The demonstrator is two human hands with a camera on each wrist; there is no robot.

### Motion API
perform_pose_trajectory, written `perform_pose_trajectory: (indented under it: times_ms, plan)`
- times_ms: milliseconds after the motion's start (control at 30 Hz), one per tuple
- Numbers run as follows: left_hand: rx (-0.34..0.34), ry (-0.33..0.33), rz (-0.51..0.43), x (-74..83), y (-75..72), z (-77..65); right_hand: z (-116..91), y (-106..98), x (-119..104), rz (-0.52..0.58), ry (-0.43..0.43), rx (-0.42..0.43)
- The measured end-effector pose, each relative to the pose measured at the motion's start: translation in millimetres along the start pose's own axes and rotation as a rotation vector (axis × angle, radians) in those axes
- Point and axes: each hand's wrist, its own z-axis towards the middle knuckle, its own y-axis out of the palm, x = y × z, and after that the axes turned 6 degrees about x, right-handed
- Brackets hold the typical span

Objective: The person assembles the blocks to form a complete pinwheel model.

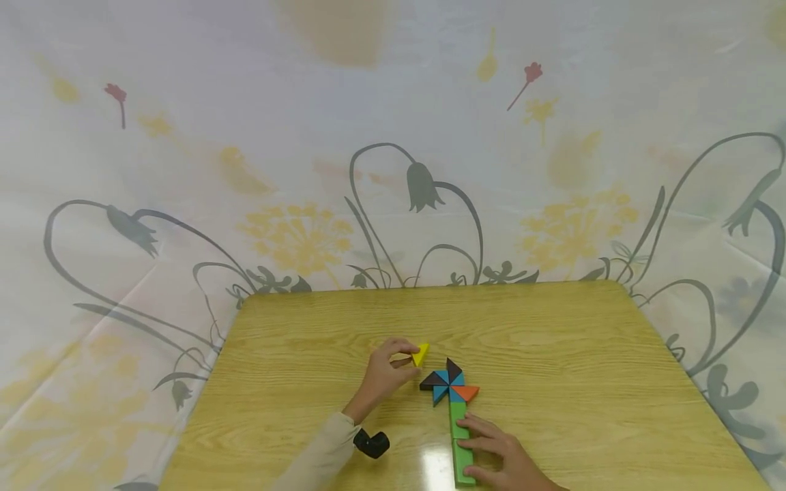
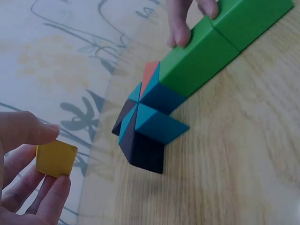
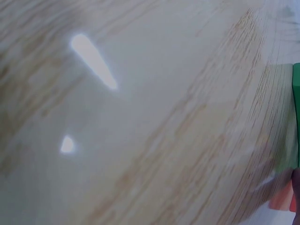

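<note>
Between thumb and fingertips, my left hand (image 1: 388, 368) pinches a yellow triangular block (image 1: 420, 354) above the table, left of a pinwheel of blocks. In the left wrist view the yellow block (image 2: 56, 158) shows a flat side. The pinwheel combines blue triangles (image 2: 152, 123), dark triangles (image 1: 454, 370) and one orange triangle (image 1: 467, 393). Below it, two green rectangular blocks (image 1: 458, 428) lie end to end like a stem. My right hand (image 1: 506, 457) rests its extended fingers along their right side. Only an edge of a green block (image 3: 296, 93) shows in the right wrist view.
The wooden table (image 1: 295, 341) has rounded far corners and meets a flower-patterned cloth backdrop (image 1: 393, 102). A black wrist device (image 1: 372, 444) sits at my left sleeve. Bright light reflects off the tabletop in the right wrist view.
</note>
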Motion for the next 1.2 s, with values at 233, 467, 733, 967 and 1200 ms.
perform_pose_trajectory:
  times_ms: [233, 467, 733, 967, 1200]
  plan:
    - [-0.016, -0.001, -0.006, 3.6, 6.2, -11.5, -6.0, 0.3, 9.8, -0.027, 0.062, -0.028]
    - [-0.014, -0.004, -0.011, 9.4, 11.6, -24.2, -3.3, -0.5, 7.4, -0.021, 0.047, -0.044]
    - [-0.004, -0.033, -0.022, 14.2, 18.2, -36.8, -4.2, 0.7, 8.6, -0.009, 0.040, -0.032]
    - [0.021, -0.057, -0.022, -17.1, 29.9, -43.9, -4.2, -0.2, 6.1, -0.035, 0.084, -0.038]
    - [0.028, -0.088, -0.040, -19.8, 37.7, -54.0, -4.1, -0.6, 7.5, -0.028, 0.065, -0.042]
